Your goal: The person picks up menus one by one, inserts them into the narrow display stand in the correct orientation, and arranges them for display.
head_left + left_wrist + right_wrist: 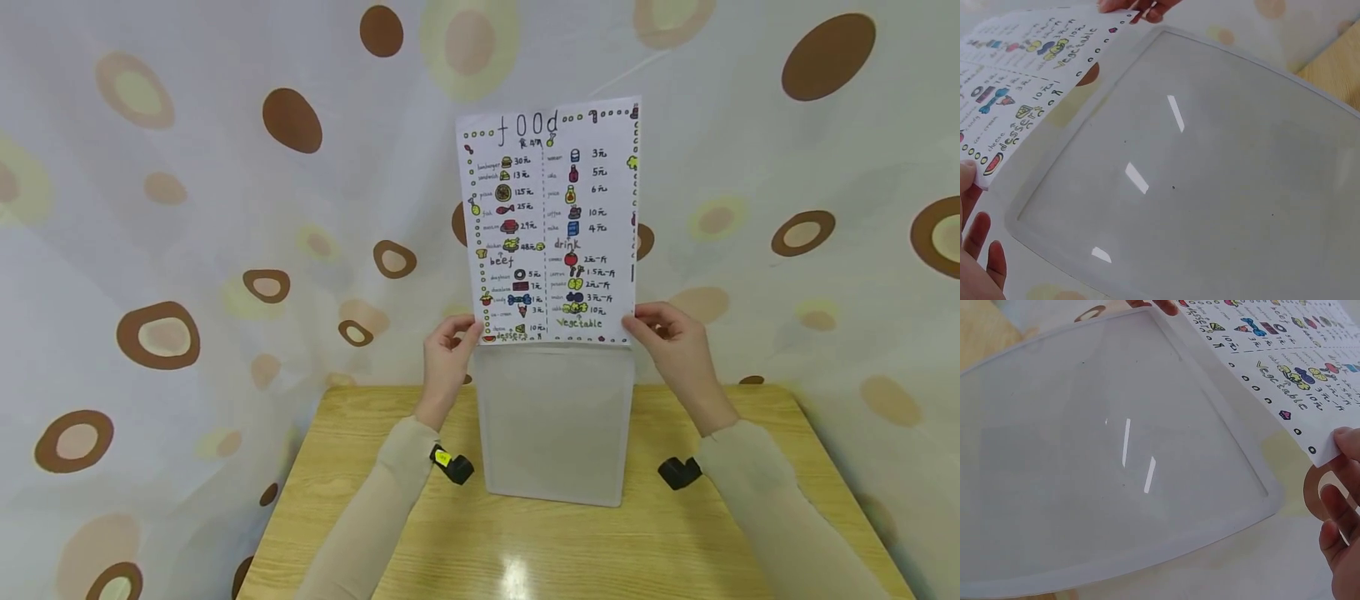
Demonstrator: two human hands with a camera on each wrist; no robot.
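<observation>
Above the wooden table, left hand and right hand fingers pinching food menu sheet, clear sleeve below

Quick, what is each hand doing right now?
Left hand: pinches the food sheet at its lower left corner.
Right hand: pinches the same sheet's lower right corner.

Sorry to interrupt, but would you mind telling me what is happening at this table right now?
A person holds up a hand-drawn food menu sheet by its two bottom corners, the left hand pinching one and the right hand the other. Its lower edge meets the top of a translucent plastic sleeve, which stands upright on the wooden table. Whether the sheet's edge is inside the sleeve cannot be told. A dotted curtain hangs behind.
</observation>
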